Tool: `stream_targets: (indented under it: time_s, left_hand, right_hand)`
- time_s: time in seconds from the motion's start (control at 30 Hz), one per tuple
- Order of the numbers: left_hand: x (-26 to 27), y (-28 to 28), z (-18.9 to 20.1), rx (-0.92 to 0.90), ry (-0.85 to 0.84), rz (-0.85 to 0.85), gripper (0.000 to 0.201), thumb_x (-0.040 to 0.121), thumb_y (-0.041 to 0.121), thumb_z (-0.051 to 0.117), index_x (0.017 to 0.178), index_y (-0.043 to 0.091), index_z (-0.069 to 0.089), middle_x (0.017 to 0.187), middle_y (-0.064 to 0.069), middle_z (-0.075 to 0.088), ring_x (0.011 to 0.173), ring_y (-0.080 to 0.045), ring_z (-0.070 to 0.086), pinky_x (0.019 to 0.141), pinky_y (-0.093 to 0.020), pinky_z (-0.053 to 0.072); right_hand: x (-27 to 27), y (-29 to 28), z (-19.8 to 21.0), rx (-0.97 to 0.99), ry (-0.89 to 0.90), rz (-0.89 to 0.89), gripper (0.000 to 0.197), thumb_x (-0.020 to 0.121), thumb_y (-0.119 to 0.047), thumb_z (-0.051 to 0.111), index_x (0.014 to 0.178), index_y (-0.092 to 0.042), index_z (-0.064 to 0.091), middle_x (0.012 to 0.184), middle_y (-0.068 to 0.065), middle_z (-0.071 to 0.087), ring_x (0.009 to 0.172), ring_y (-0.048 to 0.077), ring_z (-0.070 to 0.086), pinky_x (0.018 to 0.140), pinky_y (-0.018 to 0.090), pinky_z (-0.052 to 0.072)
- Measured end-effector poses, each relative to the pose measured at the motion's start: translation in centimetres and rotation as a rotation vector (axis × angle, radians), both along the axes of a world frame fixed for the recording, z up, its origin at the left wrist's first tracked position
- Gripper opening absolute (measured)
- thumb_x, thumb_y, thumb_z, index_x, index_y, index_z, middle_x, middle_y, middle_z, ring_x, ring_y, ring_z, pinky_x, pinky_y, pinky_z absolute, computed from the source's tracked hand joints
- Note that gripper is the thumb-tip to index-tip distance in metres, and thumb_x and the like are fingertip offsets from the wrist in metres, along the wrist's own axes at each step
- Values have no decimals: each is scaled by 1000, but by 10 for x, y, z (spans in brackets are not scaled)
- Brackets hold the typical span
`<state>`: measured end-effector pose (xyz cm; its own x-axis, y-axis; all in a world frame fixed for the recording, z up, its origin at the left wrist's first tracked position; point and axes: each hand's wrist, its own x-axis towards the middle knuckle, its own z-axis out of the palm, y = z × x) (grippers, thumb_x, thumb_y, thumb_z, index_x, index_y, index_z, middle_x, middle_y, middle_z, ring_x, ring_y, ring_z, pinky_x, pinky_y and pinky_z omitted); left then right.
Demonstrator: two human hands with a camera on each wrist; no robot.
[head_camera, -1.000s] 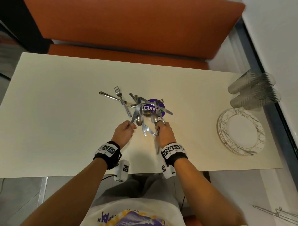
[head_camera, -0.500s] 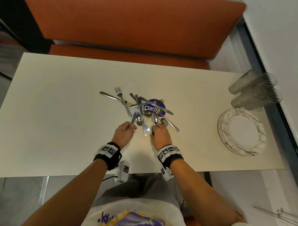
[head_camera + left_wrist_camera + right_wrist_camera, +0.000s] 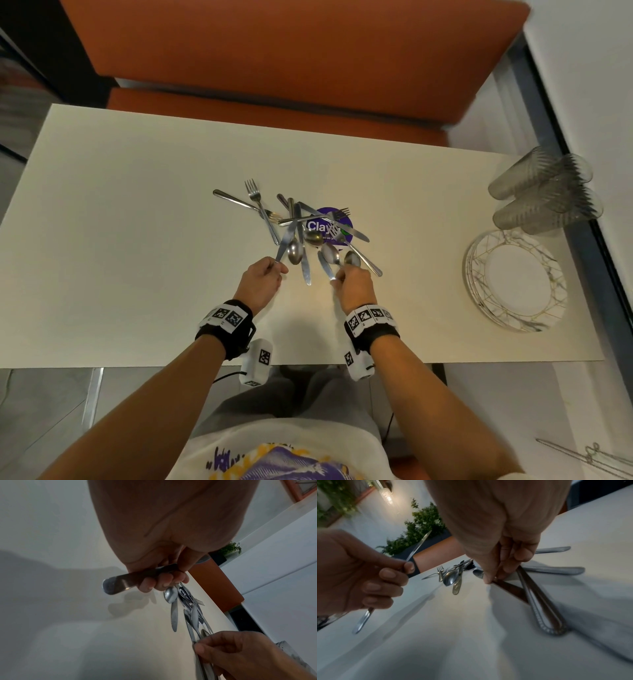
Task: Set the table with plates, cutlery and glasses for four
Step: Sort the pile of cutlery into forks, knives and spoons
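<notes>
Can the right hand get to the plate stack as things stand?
Probably, but not free-handed: the right hand grips cutlery handles. The table between it and the plates is bare, with the glasses beyond the stack.

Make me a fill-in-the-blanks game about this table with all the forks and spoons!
1. The left hand grips a ____ by its handle.
2. The plates sit in one ____ at the table's right end.
3. The cutlery pile lies partly over a round ____ sticker.
4. The glasses stand just beyond the ____.

Missing words: knife; stack; purple; plates
</notes>
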<state>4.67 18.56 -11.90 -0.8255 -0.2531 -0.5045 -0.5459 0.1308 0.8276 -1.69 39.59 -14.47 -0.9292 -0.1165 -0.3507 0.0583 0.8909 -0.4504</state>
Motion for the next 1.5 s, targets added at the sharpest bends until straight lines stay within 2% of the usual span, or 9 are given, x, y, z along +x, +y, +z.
stream_targets:
  time_s: [0.23,0.37,0.6,0.8,0.97,1.17,1.27,1.37,1.5]
  left_hand:
    - [-1,7,-2,-4,-6,-23,27,108,17,45,93,12,67,71,3,59,60,-12,50,58,-23,40]
    - [-2,9,-2,-9,-7,-35,27,108,17,44,94,11,67,71,3,59,61,-12,50,58,-22,41]
    - [0,10,-3,-16,-11,-32,28,107,18,45,90,14,67,70,1,60,61,-14,52,61,-26,41]
    - [5,3,-5,-16,-8,-14,28,107,19,46,89,17,68,70,1,61,61,-14,53,62,-28,42]
    - [10,-1,-6,-18,-11,-2,28,107,18,45,90,14,68,68,-2,60,57,-13,50,59,-27,42]
    - [13,-8,-6,-9,-24,9,28,108,18,45,92,12,68,67,-2,60,56,-13,50,58,-26,43]
    - [12,-10,-5,1,-25,17,28,108,16,44,93,10,67,69,-3,60,57,-13,51,57,-25,44]
    - [9,-11,-3,26,-15,26,28,108,12,43,94,9,67,70,-5,63,57,-16,54,58,-29,47]
    - [1,-10,-3,87,7,43,29,108,6,40,98,6,67,75,-12,70,65,-27,66,68,-43,57]
  right_hand:
    - [7,31,-2,-40,144,23,20,90,-4,63,108,-11,70,115,6,61,103,22,59,88,23,45]
    - [7,35,-1,-25,160,39,17,90,-11,68,107,-11,71,113,8,63,104,26,56,94,39,51]
    - [15,3,-2,-23,57,166,27,89,-20,74,112,-8,68,116,11,61,108,25,56,96,33,47]
    - [11,-23,-2,66,44,134,12,92,-10,68,98,-1,72,107,16,66,99,29,65,90,38,54]
    - [2,-40,2,131,5,123,20,93,-21,68,103,-4,70,109,14,65,104,27,63,93,34,52]
    - [-15,-42,2,57,-106,5,22,88,-1,66,110,-2,68,110,14,67,104,28,65,92,32,52]
    - [-18,-39,1,-45,-66,-35,20,89,7,59,105,-2,65,91,11,62,87,23,60,83,33,52]
    - [-22,-36,0,-161,6,-259,19,87,2,60,101,-11,58,80,5,58,71,16,53,65,21,46]
    - [-28,-26,30,-339,8,-221,9,91,-9,71,98,-13,71,87,0,66,74,5,58,67,3,39]
